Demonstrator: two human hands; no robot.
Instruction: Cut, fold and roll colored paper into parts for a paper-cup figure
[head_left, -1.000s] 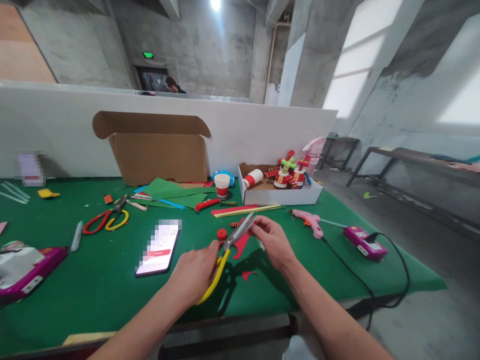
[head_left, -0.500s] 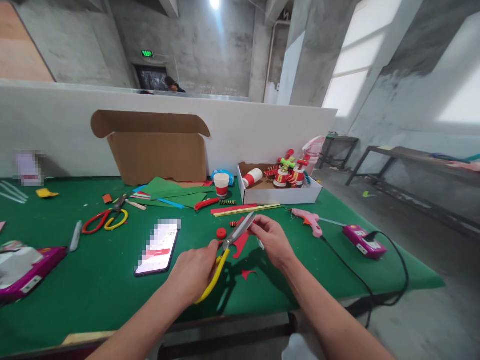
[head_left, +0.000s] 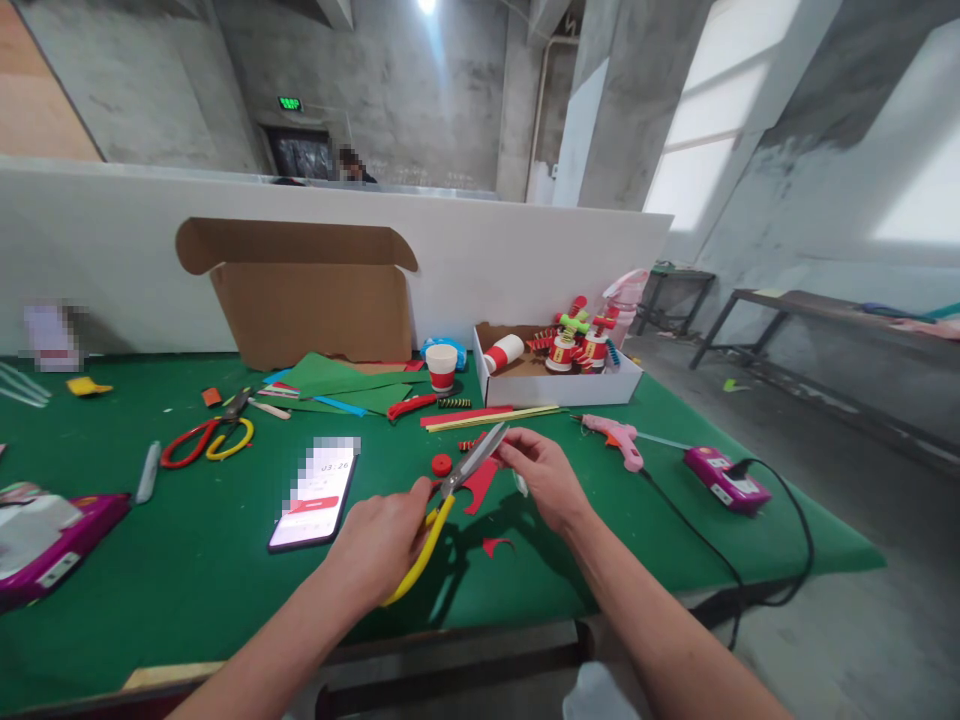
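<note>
Two-handed work above the green table's [head_left: 187,590] near edge: gripping yellow-handled scissors [head_left: 459,478] in clenched left hand [head_left: 379,545], pinching red paper scrap [head_left: 480,487] at the blades with right hand [head_left: 544,478].

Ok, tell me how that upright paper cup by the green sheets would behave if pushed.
The paper cup looks thin-walled, so it is probably light and easily crushed. Standing upright on its narrower base, it would likely tip, then roll.

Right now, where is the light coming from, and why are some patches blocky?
Head view: light comes from a ceiling lamp and washed-out windows; the left hand, right hand and yellow-handled scissors cast shadows on the green table toward the camera. The phone screen is pixelated, not out of focus; the wide lens bows straight edges.
</note>
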